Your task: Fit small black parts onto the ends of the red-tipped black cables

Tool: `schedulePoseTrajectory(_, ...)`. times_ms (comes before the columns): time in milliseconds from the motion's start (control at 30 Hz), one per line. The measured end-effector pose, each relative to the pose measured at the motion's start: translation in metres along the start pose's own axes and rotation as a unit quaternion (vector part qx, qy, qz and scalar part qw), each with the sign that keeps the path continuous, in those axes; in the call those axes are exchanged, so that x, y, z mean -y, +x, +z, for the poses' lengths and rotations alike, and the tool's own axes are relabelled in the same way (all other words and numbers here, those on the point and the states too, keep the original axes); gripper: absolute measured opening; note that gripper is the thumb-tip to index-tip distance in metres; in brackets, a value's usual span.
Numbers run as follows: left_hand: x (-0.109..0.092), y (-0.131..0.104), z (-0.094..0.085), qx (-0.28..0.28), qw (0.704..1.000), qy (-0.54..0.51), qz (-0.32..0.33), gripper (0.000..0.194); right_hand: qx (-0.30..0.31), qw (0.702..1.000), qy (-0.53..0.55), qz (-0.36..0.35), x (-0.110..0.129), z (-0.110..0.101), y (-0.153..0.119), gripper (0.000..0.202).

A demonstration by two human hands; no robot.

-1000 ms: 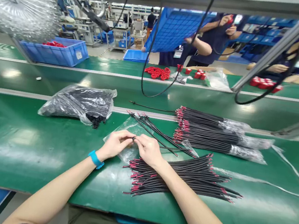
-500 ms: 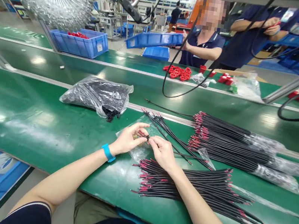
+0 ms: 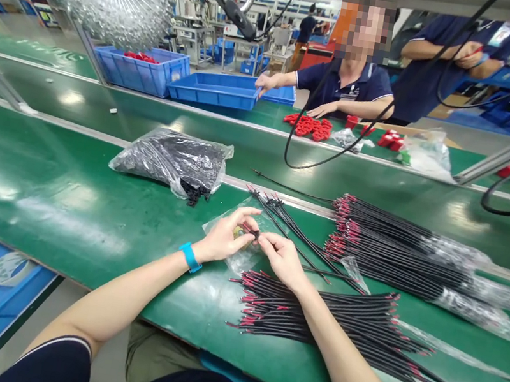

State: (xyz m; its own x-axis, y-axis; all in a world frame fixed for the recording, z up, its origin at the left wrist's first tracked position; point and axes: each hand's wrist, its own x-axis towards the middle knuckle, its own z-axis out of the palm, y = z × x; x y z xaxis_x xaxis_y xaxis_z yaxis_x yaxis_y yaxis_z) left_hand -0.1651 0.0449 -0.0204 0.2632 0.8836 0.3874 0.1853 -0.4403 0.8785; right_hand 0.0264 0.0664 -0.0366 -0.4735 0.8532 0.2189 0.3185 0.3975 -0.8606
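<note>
My left hand (image 3: pixel 227 236) is closed on a small black part (image 3: pixel 255 235) with a bit of red wire beside it, above a clear plastic bag (image 3: pixel 241 261). My right hand (image 3: pixel 281 257) pinches at the same spot, its fingertips touching the part; a black cable seems to run out behind it. Beyond the hands lie a few loose black cables (image 3: pixel 295 226) with red ends. Nearer me, a spread pile of black cables (image 3: pixel 343 308) with red tips passes under my right forearm. A clear bag of black parts (image 3: pixel 172 162) rests to the left, some parts spilling out.
Bundled cables (image 3: pixel 390 251) in plastic sleeves lie at right. Across the green bench (image 3: pixel 64 199) stand blue bins (image 3: pixel 215 89) and red parts (image 3: pixel 308 126), with a person seated behind. Black cords (image 3: pixel 307 166) and a silver duct (image 3: pixel 119 8) hang overhead.
The person opposite has lowered the blue bin onto the far bench and rests one hand on the table. The view has shifted slightly; my hands hold nearly the same pose.
</note>
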Motion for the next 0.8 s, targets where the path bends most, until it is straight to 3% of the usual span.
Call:
schedulePoseTrajectory(167,0.008,0.005,-0.005,-0.059,0.998,-0.03,-0.006,0.062,-0.076,0.988,-0.114,-0.07,0.0,-0.01,0.001,0.034)
schedulePoseTrajectory(400,0.025,0.013,-0.017,-0.146,0.988,0.004,-0.059,0.04,-0.173,0.95,-0.237,-0.11,0.017,-0.041,0.032,0.035)
schedulePoseTrajectory(500,0.029,0.013,-0.019,-0.158,0.985,0.016,-0.065,0.036,-0.166,0.928,-0.32,-0.095,0.013,-0.038,0.062,0.033)
schedulePoseTrajectory(600,0.031,0.013,-0.019,-0.157,0.985,0.021,-0.071,0.033,-0.108,0.9,-0.419,-0.056,-0.003,-0.027,0.085,0.032)
schedulePoseTrajectory(700,0.032,0.012,-0.018,-0.144,0.986,0.024,-0.076,0.03,-0.057,0.86,-0.507,-0.018,-0.021,-0.016,0.092,0.038)
schedulePoseTrajectory(800,0.032,0.011,-0.016,-0.136,0.988,0.029,-0.075,0.026,-0.05,0.831,-0.553,-0.028,-0.029,-0.014,0.088,0.034)
